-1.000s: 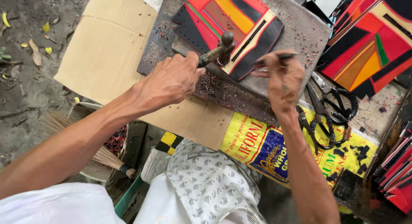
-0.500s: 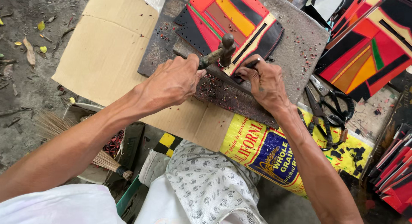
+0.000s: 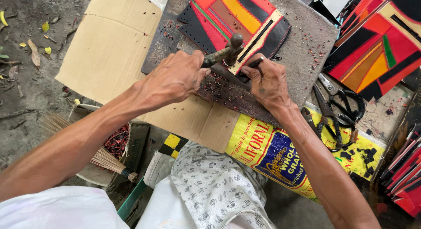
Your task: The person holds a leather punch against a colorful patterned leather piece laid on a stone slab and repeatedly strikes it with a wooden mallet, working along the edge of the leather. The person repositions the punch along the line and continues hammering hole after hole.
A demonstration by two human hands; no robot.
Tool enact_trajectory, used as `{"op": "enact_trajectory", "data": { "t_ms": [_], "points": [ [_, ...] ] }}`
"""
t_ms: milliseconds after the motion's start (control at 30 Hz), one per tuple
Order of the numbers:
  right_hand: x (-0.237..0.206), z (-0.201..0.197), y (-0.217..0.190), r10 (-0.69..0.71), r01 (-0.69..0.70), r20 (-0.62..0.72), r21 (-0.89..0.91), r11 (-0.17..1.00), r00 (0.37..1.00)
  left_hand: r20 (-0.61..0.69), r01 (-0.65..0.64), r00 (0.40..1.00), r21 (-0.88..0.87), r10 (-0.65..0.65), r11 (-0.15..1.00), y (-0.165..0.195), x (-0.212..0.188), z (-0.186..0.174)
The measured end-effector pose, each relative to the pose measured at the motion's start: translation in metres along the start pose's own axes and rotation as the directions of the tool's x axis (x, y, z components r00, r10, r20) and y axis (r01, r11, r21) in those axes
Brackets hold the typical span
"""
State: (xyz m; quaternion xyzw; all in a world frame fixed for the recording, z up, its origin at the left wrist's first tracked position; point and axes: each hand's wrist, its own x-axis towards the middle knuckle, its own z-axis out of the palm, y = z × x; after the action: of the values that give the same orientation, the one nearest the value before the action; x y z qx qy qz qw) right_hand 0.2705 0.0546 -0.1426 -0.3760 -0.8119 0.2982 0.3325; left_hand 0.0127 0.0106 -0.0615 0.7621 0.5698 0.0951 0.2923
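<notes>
Left hand point(image 3: 175, 77): fisted, knuckles up, forearm running in from seven o'clock.
Right hand point(image 3: 268, 82): fingers pinched together, pressed down, forearm running in from five o'clock.

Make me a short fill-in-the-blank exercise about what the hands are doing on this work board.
1. The left hand grips a ____ by its handle.
2. The right hand holds a thin punch against the edge of the ____ panel.
3. The black scissors lie to the ____ of the right hand.

Missing words: hammer; patchwork; right
</notes>
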Motion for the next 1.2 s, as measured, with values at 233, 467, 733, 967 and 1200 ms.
{"op": "enact_trajectory", "data": {
  "t_ms": [233,467,733,967,1200],
  "points": [
    [-0.002,0.002,0.007,-0.089,0.089,0.001,0.008,0.996,0.996,-0.210,-0.203,0.963,-0.145,0.170,0.968,0.030,-0.007,-0.023],
    [-0.001,0.004,0.019,-0.035,0.044,0.045,-0.230,0.972,0.998,-0.182,-0.248,0.953,-0.009,0.242,0.969,0.049,-0.012,-0.026],
    [-0.006,0.008,0.010,-0.064,0.063,0.002,-0.188,0.980,0.998,-0.360,-0.386,0.870,-0.071,0.337,0.920,0.054,-0.018,-0.019],
    [-0.005,0.007,0.003,-0.072,0.072,-0.001,-0.063,0.995,0.997,-0.377,-0.377,0.867,-0.067,0.327,0.924,0.058,-0.021,-0.038],
    [-0.003,0.009,0.004,-0.106,0.101,-0.036,-0.100,0.990,0.994,-0.223,-0.288,0.934,-0.009,0.279,0.957,0.062,-0.015,-0.032]
  ]
}}
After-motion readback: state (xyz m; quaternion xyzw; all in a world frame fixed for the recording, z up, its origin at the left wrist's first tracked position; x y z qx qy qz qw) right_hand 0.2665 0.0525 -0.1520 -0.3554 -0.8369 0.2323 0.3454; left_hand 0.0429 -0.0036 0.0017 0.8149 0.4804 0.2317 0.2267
